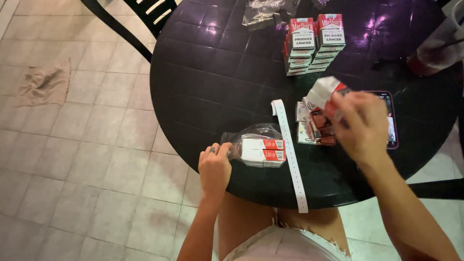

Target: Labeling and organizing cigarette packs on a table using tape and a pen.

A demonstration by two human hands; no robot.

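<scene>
My left hand [215,166] grips the neck of a clear plastic bag [251,137] at the near edge of a round dark table [208,72]. Inside the bag lie two red-and-white cigarette packs [263,150]. My right hand [360,123], blurred, holds a red-and-white pack [325,92] tilted above a small heap of flattened packs [311,128]. A long white perforated strip [291,154] runs from the table's middle to its near edge, between the bag and the heap.
Two neat stacks of red-and-white packs [311,43] stand at the far side, with crumpled clear wrap [263,12] behind. A phone [391,118] lies right of my hand, a plastic cup [437,46] far right. A dark chair [135,14] and a rag [43,84] are on the tiled floor.
</scene>
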